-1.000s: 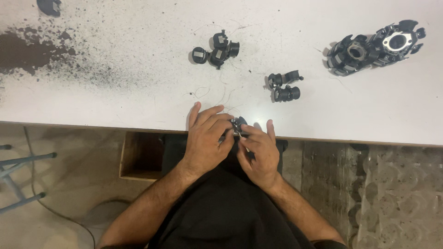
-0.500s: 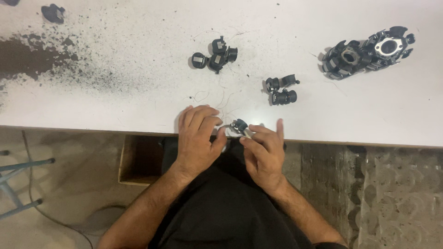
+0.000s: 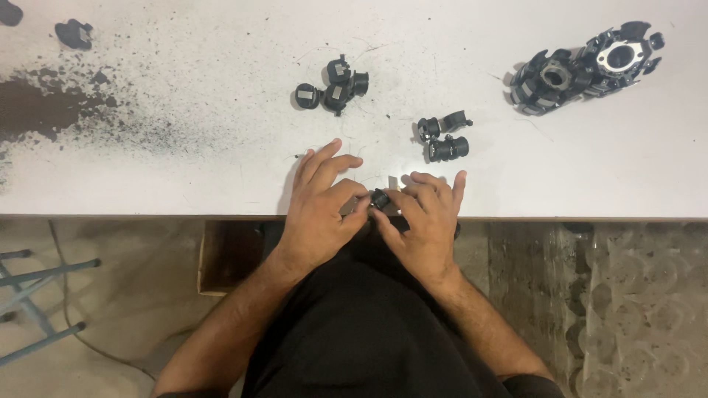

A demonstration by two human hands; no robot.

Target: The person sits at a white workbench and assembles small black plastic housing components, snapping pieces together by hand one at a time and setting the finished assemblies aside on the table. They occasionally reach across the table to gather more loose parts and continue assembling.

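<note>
Here: left hand [image 3: 318,214], right hand [image 3: 422,221] pinch small black plastic part [image 3: 379,199]; grip tight.

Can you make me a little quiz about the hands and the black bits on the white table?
1. True or false: both hands pinch one small black part at the table's near edge.
2. Which lies closest beyond the right hand? A) the pair of short black cylinders B) the big ring-shaped parts C) the dark powder stain
3. Fill in: the cluster of small black parts lies beyond the ____ hand.

Key: 1 true; 2 A; 3 left.
</note>
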